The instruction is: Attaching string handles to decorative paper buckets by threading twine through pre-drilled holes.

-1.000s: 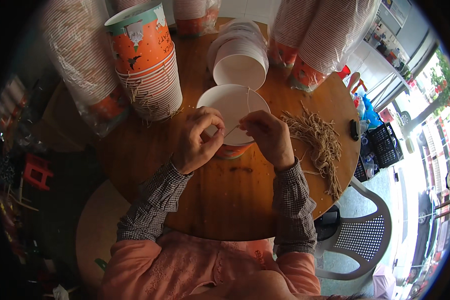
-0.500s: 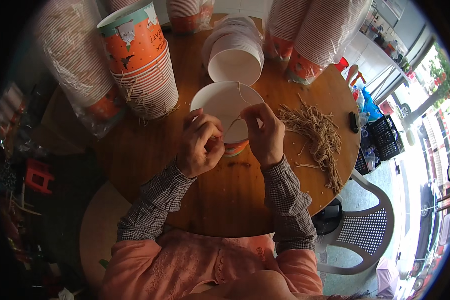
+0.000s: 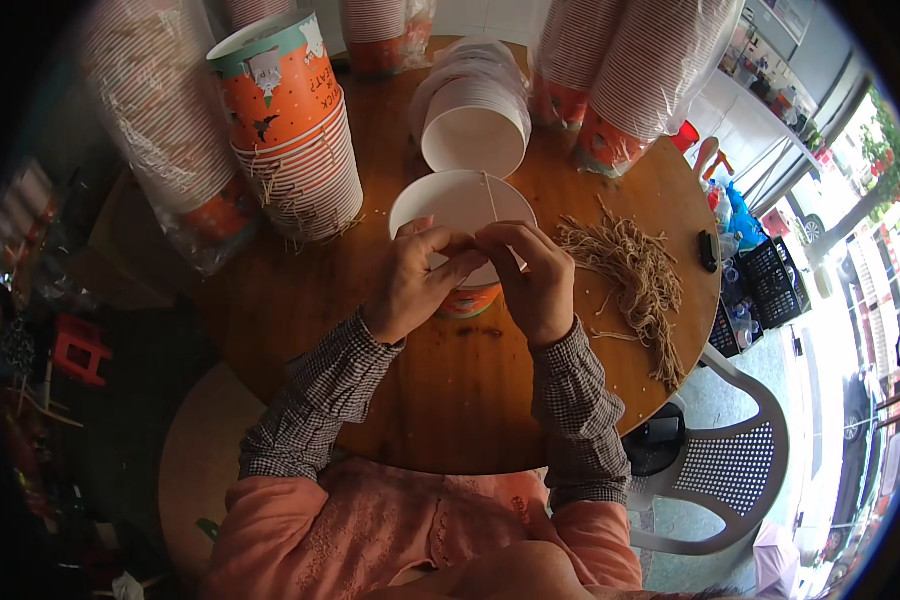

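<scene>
In front of me on the round table stands an orange paper bucket [image 3: 432, 198] with a white inside. A thin beige string [image 3: 491, 197] runs from its far rim down to my fingers. My left hand [image 3: 417, 278] and my right hand [image 3: 538, 285] meet over the bucket's near rim, fingertips touching. Both are closed in a pinch on the string; its end is hidden between the fingers. To the right of my right hand lies a loose heap of beige strings [image 3: 630, 275]. Just beyond the bucket, a stack of white-lined buckets [image 3: 475, 135] lies on its side, partly in clear plastic.
At the left stands a tall stack of orange buckets [image 3: 295, 130] with strings hanging from it. Plastic-wrapped bucket stacks [image 3: 165, 130] line the far and left edges. A small black object [image 3: 708, 248] lies at the table's right edge, near a grey chair [image 3: 730, 460].
My hands have come together, the right fingertips moving left to meet the left ones. The string from the rim is now drawn straighter. The view has shifted slightly.
</scene>
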A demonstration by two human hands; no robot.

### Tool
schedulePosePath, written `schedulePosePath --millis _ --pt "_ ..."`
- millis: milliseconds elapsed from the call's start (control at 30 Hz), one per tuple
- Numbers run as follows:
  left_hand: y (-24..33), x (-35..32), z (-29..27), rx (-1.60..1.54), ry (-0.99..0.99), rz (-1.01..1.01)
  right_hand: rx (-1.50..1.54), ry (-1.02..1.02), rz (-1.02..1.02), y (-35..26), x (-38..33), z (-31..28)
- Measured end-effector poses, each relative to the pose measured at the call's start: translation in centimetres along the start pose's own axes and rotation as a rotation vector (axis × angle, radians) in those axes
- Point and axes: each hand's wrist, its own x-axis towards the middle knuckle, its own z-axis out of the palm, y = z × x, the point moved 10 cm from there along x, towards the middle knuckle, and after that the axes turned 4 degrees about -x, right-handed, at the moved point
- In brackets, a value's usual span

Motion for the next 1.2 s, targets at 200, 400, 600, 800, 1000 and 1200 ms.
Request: schedulePosePath --millis 200,400,600,800,1000,1200 --pt "-1.3 0.0 1.1 -0.295 -0.076 -0.246 0.051 -0.033 0.027 0.5 0.0 -0.6" --pt "-0.7 -0.5 0.5 -0.284 -0.115 -0.274 0.18 -0.128 0.058 1.1 -0.2 -0.1" --pt "0.1 0.0 0.9 -0.208 -0.178 -0.354 0.024 -0.052 -0.038 -0.1 -0.4 -0.8" --pt "2.9 0.4 -0.7 0.07 -0.034 -0.013 -0.074 0.085 -0.193 -2.2 -0.5 -1.4" --pt "1.5 -2.5 -0.9 0.02 -0.047 -0.048 -0.28 0.202 -0.289 -0.3 -1.1 -4.0" --pt "3.6 -4.5 -0.5 0.317 -0.056 0.18 -0.358 0.18 -0.23 2.9 -1.4 -4.4"
